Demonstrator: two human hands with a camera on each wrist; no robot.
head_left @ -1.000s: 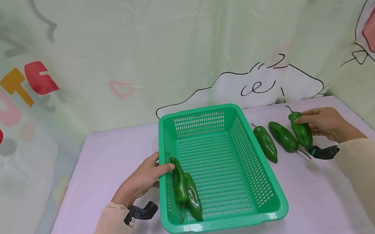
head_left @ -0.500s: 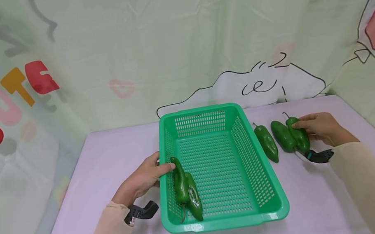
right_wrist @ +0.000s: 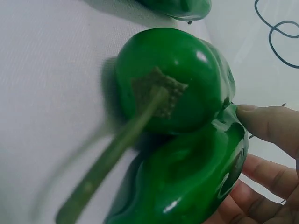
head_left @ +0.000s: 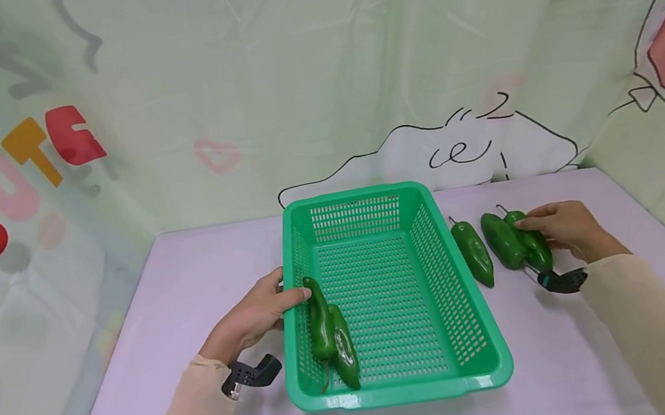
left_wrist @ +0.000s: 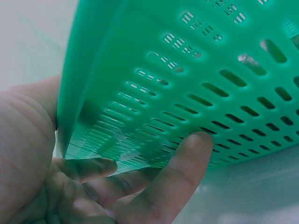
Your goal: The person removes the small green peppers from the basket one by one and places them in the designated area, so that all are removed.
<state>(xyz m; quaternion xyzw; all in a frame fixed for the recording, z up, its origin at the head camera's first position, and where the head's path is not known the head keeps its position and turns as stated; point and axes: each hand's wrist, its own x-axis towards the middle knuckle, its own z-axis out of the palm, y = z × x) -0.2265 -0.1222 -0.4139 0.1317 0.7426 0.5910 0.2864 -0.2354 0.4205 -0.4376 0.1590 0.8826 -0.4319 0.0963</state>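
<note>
My left hand [head_left: 256, 315] grips the left rim of a green plastic basket [head_left: 406, 395], thumb over the edge inside. In the left wrist view its fingers [left_wrist: 189, 161] lie against the outside of the slotted wall. Inside, along the left wall, lie two green chili peppers, one [head_left: 321, 321] partly over the other [head_left: 344, 350]. My right hand [head_left: 566, 229] holds a green pepper [head_left: 537, 251] between thumb and fingers, right of the basket. That pepper touches a second green pepper [head_left: 502, 241], whose long stem points at the camera in the right wrist view.
A third green pepper [head_left: 473, 253] lies on the table close to the basket's right wall. The pale lilac table [head_left: 214, 258] is bordered by printed curtains [head_left: 316, 77] at the back and sides. A dark camera mount sits on each wrist.
My right hand has moved left and slightly toward me with its pepper, bringing it against the middle one. The left hand and basket stay in place.
</note>
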